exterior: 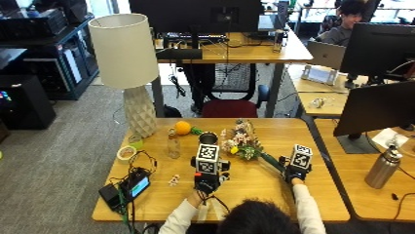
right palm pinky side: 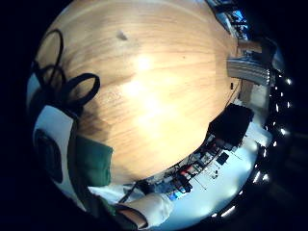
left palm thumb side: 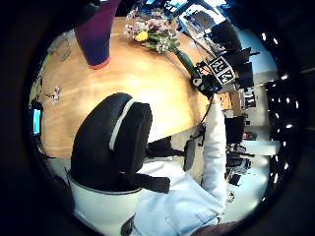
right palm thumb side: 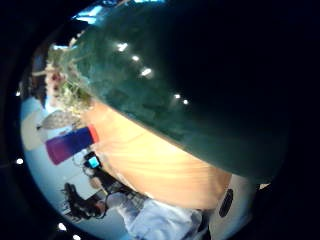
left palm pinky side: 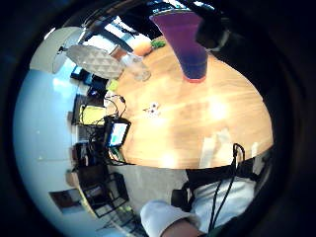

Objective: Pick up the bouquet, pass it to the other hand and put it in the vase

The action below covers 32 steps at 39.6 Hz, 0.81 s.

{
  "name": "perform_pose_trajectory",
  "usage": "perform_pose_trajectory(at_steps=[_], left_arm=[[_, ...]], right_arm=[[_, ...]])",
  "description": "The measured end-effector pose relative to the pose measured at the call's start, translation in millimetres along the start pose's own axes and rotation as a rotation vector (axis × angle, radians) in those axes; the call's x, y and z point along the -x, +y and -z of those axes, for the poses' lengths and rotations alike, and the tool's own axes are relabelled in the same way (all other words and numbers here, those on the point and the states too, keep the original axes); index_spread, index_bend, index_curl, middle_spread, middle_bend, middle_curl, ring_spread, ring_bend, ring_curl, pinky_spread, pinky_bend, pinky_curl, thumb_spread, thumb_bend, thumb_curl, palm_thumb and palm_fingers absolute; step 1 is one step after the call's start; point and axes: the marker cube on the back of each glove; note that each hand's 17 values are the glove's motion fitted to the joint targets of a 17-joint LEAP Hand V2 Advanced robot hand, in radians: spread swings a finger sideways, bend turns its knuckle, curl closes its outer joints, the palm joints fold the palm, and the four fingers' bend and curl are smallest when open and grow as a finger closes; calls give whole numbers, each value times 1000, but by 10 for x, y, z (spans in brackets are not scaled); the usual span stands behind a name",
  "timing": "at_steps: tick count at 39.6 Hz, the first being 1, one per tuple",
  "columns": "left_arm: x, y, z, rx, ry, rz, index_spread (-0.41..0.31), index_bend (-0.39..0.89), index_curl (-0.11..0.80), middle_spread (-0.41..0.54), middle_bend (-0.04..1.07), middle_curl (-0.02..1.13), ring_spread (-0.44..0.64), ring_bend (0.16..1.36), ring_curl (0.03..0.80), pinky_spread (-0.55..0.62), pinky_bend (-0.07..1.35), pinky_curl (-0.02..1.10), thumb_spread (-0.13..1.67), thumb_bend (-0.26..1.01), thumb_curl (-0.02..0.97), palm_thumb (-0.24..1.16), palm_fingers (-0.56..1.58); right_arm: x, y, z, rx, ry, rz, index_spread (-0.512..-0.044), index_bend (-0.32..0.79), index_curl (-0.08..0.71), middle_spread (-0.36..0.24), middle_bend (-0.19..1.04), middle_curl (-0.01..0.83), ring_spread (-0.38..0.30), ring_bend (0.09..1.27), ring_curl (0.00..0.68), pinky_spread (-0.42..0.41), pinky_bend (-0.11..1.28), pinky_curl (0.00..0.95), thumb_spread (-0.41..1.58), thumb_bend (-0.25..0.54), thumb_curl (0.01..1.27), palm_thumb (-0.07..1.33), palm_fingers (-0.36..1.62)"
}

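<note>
A bouquet (exterior: pixel 242 144) of pale pink and white flowers with one yellow bloom lies tilted low over the wooden table (exterior: pixel 259 195). Its green wrapped stem (exterior: pixel 269 162) runs into my right hand (exterior: pixel 295 171), which grips it. That stem (right palm thumb side: pixel 165 95) fills the right thumb side view, and the flowers (left palm thumb side: pixel 153 35) also show in the left thumb side view. The tall vase (exterior: pixel 208 138), dark at the rim, stands upright just left of the flowers. My left hand (exterior: pixel 207 183) hovers in front of the vase (left palm pinky side: pixel 187 44) with relaxed fingers, holding nothing.
A white lamp (exterior: pixel 127 58) stands at the table's back left, with an orange (exterior: pixel 183 127) and a clear bottle (exterior: pixel 172 144) beside it. A tape roll (exterior: pixel 126 152), a small screen device (exterior: pixel 138 185) with cables and a tiny figure (exterior: pixel 174 181) lie at the left.
</note>
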Motion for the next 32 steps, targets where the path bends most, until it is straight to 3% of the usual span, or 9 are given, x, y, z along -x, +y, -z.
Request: perform_pose_trajectory(at_steps=[4, 8, 13, 17, 24, 29, 32], left_arm=[[13, -36, -15, -1, 7, 0, -55, 164, 350, 106, 162, 289, 262, 471, 284, 270, 394, 350, 1191, -17, 250, 186, 384], [20, -80, -53, 10, 16, 10, -55, 165, 352, 106, 161, 289, 262, 470, 284, 270, 393, 350, 1191, -17, 251, 186, 385], [5, -136, -78, 38, 31, 3, -55, 168, 354, 106, 160, 289, 262, 468, 285, 270, 391, 351, 1191, -17, 251, 186, 386], [-14, -212, -77, 49, 60, -2, -55, 169, 356, 106, 159, 288, 262, 467, 285, 270, 390, 351, 1192, -16, 251, 187, 387], [-94, -439, 88, 27, 169, -11, -60, 188, 367, 102, 161, 287, 254, 456, 282, 270, 373, 347, 1192, -17, 250, 187, 408], [-179, -660, 255, -61, 258, -26, -64, 191, 375, 96, 166, 289, 244, 447, 282, 260, 352, 343, 1193, -17, 250, 188, 434], [-246, -764, 408, -134, 334, -24, -65, 189, 379, 91, 167, 291, 233, 446, 283, 253, 340, 341, 1199, -14, 250, 196, 458]], right_arm=[[-33, 2, -30, 10, -32, -18, -205, 210, 319, -117, 455, 496, -213, 710, 445, -286, 561, 362, 780, 27, 505, 1049, 1364], [-96, -112, -7, -232, 19, -65, -206, 178, 335, -135, 533, 527, -215, 793, 477, -295, 583, 380, 869, 46, 504, 1093, 1469], [-163, -176, 22, -469, 67, -149, -213, 375, 411, -144, 654, 571, -208, 839, 505, -276, 605, 410, 901, -38, 459, 986, 1583], [-142, -178, 55, -506, 0, -175, -206, 458, 455, -144, 703, 592, -203, 882, 527, -266, 654, 438, 895, -5, 477, 1014, 1538], [464, -89, 471, -614, -555, 168, -199, 504, 508, -144, 758, 614, -198, 951, 553, -253, 724, 479, 808, -18, 526, 1030, 1459], [766, -90, 896, -817, -800, 487, -198, 526, 533, -140, 786, 623, -194, 976, 562, -241, 750, 500, 738, -19, 561, 1036, 1432], [832, -67, 1050, -882, -839, 470, -194, 531, 546, -139, 799, 627, -192, 986, 566, -238, 761, 509, 701, -19, 582, 1040, 1419]])
